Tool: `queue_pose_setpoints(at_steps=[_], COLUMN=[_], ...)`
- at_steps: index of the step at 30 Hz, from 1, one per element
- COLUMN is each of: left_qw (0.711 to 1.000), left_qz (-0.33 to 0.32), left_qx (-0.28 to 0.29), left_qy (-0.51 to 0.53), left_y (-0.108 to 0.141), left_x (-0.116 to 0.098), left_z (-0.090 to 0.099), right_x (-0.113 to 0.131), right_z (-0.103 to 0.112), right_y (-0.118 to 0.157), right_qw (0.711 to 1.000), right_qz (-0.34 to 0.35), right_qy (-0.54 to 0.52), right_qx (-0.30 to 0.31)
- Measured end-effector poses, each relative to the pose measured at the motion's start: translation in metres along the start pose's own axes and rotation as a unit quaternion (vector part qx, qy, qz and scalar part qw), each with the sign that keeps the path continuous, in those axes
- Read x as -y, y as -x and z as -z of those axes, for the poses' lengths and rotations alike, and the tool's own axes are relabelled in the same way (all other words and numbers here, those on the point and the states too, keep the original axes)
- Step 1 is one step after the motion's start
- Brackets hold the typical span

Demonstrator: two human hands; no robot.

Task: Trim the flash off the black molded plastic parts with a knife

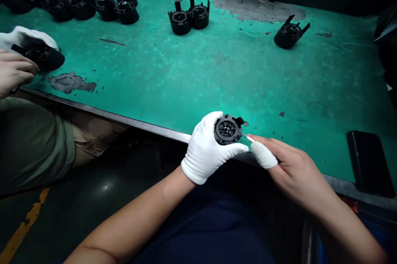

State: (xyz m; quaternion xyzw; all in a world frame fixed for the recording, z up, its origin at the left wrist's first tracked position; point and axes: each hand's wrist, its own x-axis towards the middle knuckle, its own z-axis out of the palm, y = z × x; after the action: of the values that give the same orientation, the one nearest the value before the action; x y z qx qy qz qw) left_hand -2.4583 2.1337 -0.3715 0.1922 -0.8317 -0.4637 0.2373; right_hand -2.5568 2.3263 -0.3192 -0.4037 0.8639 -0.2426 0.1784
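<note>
A round black part [227,130] with a tab on its right side is held over the front edge of the green table. My left hand [206,148], in a white glove, wraps round its left and lower sides. From the right, my right hand [287,158] grips a thin tool [242,134] with a light shaft section, its tip against the inner face of the black part. A white cover sits on the right thumb; the other visible fingers are bare. Most of the tool's handle is hidden inside the right hand.
Two black housings [180,22] stand at the back middle, another [288,34] at the back right. Several more [126,10] crowd the back left. A dark phone [370,162] lies front right. A person's hands [17,69] hold a housing at the left.
</note>
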Motion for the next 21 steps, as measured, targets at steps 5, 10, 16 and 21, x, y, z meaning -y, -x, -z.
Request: queue_pose_setpoints(at_steps=[5,10,16,21], left_qw=[1.000,1.000,0.999,0.999], left_qz=[-0.010,-0.008,-0.026,-0.041], left_qx=[-0.007,0.011,0.007,0.001], left_qy=[-0.019,-0.013,-0.022,-0.026], left_y=[0.000,-0.006,-0.007,-0.008], left_x=[0.003,0.001,0.001,0.002], left_z=[-0.001,0.001,0.000,-0.001], right_x=[-0.009,-0.014,-0.015,-0.014], right_z=[0.002,-0.002,0.002,0.002], right_y=[-0.016,-0.024,-0.024,-0.028], right_qw=[0.998,0.988,0.980,0.977], right_qz=[0.002,0.039,0.069,0.069], right_qy=[0.063,0.147,0.184,0.195], right_qx=[-0.004,-0.027,-0.040,-0.043])
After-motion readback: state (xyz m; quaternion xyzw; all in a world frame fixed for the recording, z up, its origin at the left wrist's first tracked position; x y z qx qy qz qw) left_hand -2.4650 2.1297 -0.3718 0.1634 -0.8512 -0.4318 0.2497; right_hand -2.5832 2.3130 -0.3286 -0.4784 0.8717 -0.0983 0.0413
